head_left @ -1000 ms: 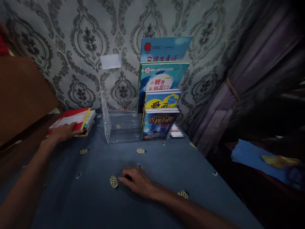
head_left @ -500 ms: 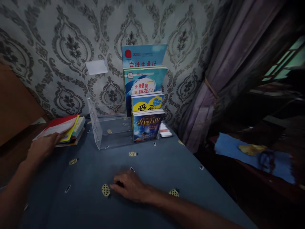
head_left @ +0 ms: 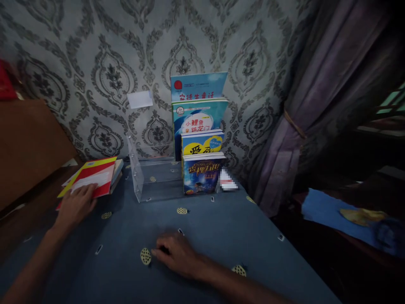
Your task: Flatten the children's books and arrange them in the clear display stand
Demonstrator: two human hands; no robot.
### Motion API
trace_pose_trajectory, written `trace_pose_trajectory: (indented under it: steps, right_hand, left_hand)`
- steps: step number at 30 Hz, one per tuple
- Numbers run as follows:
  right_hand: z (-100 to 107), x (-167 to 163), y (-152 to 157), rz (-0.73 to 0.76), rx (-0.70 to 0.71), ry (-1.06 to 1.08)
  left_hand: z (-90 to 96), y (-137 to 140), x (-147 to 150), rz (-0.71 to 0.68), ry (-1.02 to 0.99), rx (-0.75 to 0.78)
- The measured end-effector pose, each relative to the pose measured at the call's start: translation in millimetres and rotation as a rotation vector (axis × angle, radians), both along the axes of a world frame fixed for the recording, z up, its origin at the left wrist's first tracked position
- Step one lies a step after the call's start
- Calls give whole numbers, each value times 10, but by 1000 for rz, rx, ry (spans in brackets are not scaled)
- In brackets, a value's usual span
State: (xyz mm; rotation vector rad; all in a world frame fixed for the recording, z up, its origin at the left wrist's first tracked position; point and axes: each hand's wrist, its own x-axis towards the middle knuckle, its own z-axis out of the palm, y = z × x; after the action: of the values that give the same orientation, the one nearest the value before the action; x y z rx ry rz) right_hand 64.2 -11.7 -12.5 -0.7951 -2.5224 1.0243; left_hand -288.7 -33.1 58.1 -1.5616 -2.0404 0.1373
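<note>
My left hand [head_left: 76, 204] lies on top of a red book [head_left: 99, 179] with a whitish panel, its fingers stretched over the cover. A yellow cover [head_left: 109, 161] shows around the red one, and paler books [head_left: 117, 171] lie under them. My right hand [head_left: 179, 255] rests on the tablecloth with fingers curled in loosely and nothing visible in them. Beyond it stands a clear stepped display rack [head_left: 136, 173]. Its right side holds upright books in tiers: a dark blue one [head_left: 202, 175] in front, a blue-and-yellow one [head_left: 202, 143], a teal one [head_left: 199, 116] and a light blue one [head_left: 199, 84] behind.
The blue tablecloth [head_left: 126, 253] has a pineapple print. A brown box-like panel [head_left: 31, 147] stands at the left with a red object [head_left: 6, 80] above. A blurred white packet [head_left: 228, 180] lies right of the books. A tied curtain [head_left: 284, 160] hangs beyond the table's right edge.
My left hand has shifted on the pile, and the red book has turned and slid nearer, baring more yellow behind it. My right hand stays curled on the cloth. The view has swung slightly left.
</note>
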Motion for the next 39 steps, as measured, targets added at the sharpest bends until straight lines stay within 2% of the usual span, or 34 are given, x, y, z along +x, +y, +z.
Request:
trace_pose_trajectory:
  steps: [4,8,14,22,26,30,32,34,39]
  right_hand:
    - [-30,-3,-5,-6,-32,42]
    - [-33,-8,10,33,-31,55]
    - [-4,2,6,53,-18,56]
    - [-42,-14,7,45,29,95]
    - [-52,-6,6,73,24,130]
    - [-91,-8,12,53,44,155]
    - [-104,-10,11,51,52,165]
    - [-103,-10,4,44,56,165]
    - [-80,14,-33,50,85,121]
  left_hand:
    - [-88,-42,-85,55,-122,-23]
    - [9,-145,28,92,-154,1]
    - [117,-362,484,162,-95,-102]
    - [-42,-703,1128,203,-74,-223]
    - [-118,-889,1469,195,-150,-305]
    - [-104,-995,1672,139,-356,-414]
    - [-87,-978,1610,102,-474,-411]
    - [-97,-909,1409,92,-550,-324]
    - [-313,-629,607,271,-439,-149]
